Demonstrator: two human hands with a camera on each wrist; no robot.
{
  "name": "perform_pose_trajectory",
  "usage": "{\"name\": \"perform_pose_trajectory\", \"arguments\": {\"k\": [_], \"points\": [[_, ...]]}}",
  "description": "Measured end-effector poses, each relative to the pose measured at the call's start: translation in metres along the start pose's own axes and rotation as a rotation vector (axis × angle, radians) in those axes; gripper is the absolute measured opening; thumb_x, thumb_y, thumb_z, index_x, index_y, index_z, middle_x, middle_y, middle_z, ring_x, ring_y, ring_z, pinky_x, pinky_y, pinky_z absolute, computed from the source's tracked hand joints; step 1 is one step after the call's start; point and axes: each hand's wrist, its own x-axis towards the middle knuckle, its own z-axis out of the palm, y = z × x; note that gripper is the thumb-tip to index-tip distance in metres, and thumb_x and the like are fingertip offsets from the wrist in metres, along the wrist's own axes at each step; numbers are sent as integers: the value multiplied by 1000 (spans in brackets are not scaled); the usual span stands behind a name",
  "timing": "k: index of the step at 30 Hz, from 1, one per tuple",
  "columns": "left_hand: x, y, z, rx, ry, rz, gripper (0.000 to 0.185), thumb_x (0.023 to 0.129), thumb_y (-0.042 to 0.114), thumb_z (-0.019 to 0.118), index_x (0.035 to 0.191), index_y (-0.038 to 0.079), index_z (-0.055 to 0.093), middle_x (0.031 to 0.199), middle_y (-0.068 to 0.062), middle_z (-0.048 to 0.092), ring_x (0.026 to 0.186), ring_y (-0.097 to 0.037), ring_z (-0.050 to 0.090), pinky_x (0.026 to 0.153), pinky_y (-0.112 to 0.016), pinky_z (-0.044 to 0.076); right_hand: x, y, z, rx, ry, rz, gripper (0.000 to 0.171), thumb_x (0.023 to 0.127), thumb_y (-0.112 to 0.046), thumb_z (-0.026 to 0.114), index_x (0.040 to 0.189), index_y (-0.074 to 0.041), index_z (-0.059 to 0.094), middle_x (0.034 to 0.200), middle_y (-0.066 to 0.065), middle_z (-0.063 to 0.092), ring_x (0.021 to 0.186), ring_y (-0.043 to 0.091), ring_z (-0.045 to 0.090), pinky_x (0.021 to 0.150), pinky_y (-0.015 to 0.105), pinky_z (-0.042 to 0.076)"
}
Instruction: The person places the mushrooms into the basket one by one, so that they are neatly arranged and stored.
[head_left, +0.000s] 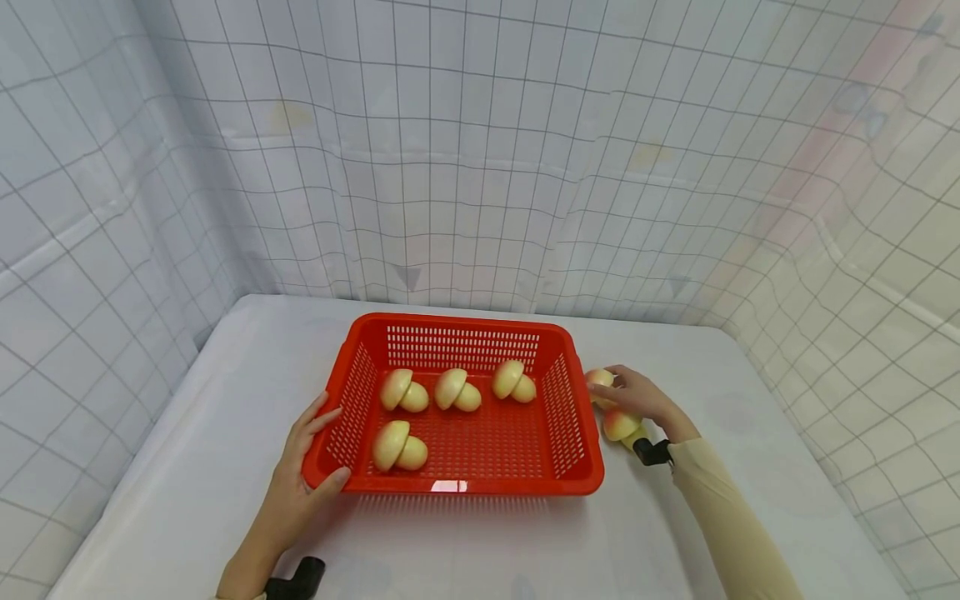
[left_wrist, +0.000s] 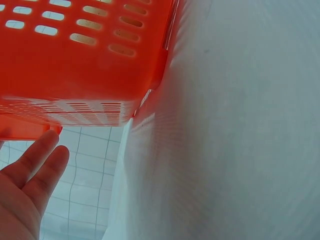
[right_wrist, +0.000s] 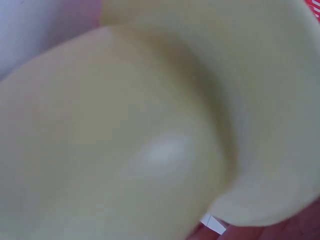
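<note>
A red plastic basket point(head_left: 450, 486) holds several pale yellow toy mushrooms point(head_left: 452, 389). At its front left corner my left hand point(head_left: 296, 467) rests with thumb and fingers spread against the rim. In the left wrist view, straight fingers point(left_wrist: 47, 167) reach up to the rim. Just outside the basket's right wall, my right hand point(head_left: 637, 396) pinches a yellow, pink-tinged toy mushroom point(head_left: 599, 378) between thumb and fingers. A second pink-tinged mushroom point(head_left: 621, 425) lies under the hand, near the wrist. One pale mushroom point(right_wrist: 115, 140), blurred, fills the right wrist view.
The basket stands on a table under a white cloth point(head_left: 465, 550). White curtains with a dark grid point(head_left: 480, 167) hang behind and at both sides. A black wrist camera point(head_left: 651, 452) sits on the right wrist and another point(head_left: 296, 579) on the left.
</note>
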Motion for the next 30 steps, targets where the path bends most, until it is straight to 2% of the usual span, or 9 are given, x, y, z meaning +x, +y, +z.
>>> {"name": "perform_pose_trajectory", "arguments": {"k": [8, 13, 17, 30], "points": [[0, -2, 0, -4, -5, 14, 68, 79, 3, 68, 142, 9, 41, 155, 0, 17, 138, -12, 20, 89, -15, 37, 3, 2, 2, 14, 15, -14, 72, 85, -56, 60, 130, -1, 49, 119, 17, 57, 104, 31, 53, 85, 49, 43], [0, -1, 0, -11, -8, -13, 69, 80, 4, 68, 142, 11, 40, 156, 3, 16, 138, -10, 20, 89, -15, 38, 3, 2, 2, 33, 21, -10, 71, 85, -57, 61, 128, -1, 50, 122, 18, 57, 108, 33, 53, 89, 53, 41], [-1, 0, 0, -11, -11, -32, 68, 80, 5, 68, 142, 13, 40, 156, 5, 15, 137, -10, 20, 88, -16, 39, 2, 2, 2, 44, 40, -2, 71, 83, -58, 61, 126, -2, 51, 120, 16, 58, 106, 30, 54, 88, 50, 42], [0, 1, -1, -3, -9, -36, 68, 80, 7, 68, 142, 13, 40, 156, 6, 15, 137, -10, 20, 89, -16, 39, -1, 2, 1, 81, 106, 25, 75, 82, -62, 60, 125, -2, 51, 115, 15, 59, 101, 28, 55, 84, 45, 44]]}}
